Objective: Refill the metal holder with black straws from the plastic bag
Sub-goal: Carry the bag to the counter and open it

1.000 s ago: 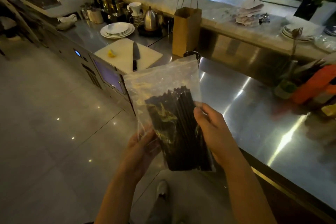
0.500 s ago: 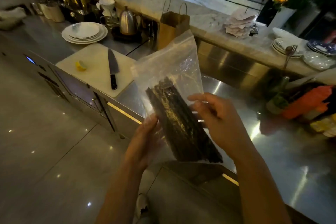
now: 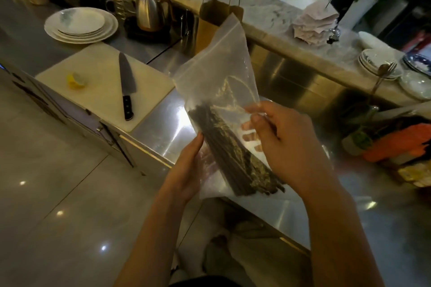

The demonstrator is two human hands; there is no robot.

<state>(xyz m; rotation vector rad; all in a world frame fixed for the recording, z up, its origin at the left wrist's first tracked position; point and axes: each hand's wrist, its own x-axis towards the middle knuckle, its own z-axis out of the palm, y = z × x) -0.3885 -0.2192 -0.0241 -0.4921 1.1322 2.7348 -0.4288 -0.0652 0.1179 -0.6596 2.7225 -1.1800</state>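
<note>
Gripping the plastic bag (image 3: 217, 58) above the steel counter (image 3: 163, 128) edge, left hand (image 3: 186, 170) curled round its lower side and right hand (image 3: 286, 144) pinching its film, could let the black straws (image 3: 224, 147) inside spill floorward if it tips once opened.

clear crinkled plastic bag (image 3: 217, 70); matt black straws (image 3: 224, 147); glossy brushed-metal surface (image 3: 168, 128); matt white cutting board (image 3: 100, 81); brown paper bag (image 3: 207, 21), top centre; polished metal kettle (image 3: 145, 10).

Dim warm light leaves everything murky, white glare streaks the steel surface (image 3: 179, 123) and dots the floor (image 3: 58, 213), and wide-angle bending curves the softly blurred edges.
</note>
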